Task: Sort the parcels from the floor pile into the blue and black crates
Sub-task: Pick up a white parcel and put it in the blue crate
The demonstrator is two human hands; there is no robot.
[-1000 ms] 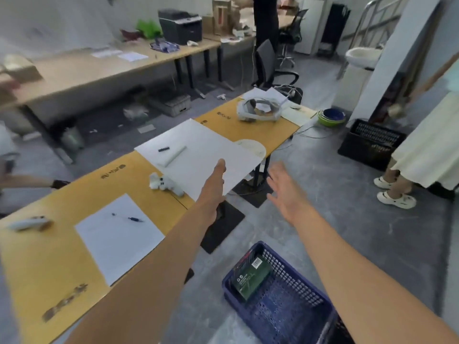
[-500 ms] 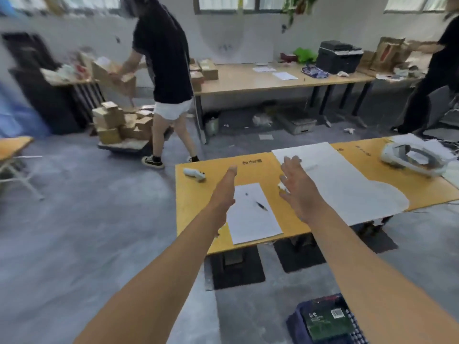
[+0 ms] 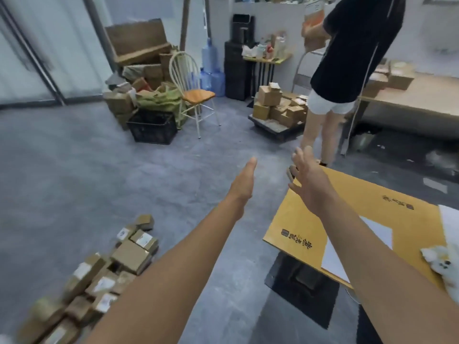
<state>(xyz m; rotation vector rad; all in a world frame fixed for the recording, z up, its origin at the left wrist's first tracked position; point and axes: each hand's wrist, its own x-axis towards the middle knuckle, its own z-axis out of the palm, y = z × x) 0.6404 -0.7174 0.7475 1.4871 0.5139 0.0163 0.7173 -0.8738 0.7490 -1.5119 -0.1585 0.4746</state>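
A pile of brown cardboard parcels [image 3: 104, 271] with white labels lies on the grey floor at the lower left. My left hand [image 3: 242, 184] is stretched out above the floor, right of and beyond the pile, fingers straight and empty. My right hand [image 3: 309, 180] hovers over the near corner of the yellow table [image 3: 347, 214], fingers spread, holding nothing. A black crate [image 3: 152, 127] stands on the floor at the back, beside a heap of boxes. No blue crate shows in this view.
A person in a black top [image 3: 347, 58] stands at the back right beside a trolley of boxes [image 3: 278, 108]. A white chair with an orange seat [image 3: 196, 95] stands near the black crate. White paper [image 3: 357, 247] and a white plush toy [image 3: 444, 266] lie on the table.
My view has swung left, from the yellow table and the blue crate to the floor pile and the back corner. Both hands stay outstretched and empty.
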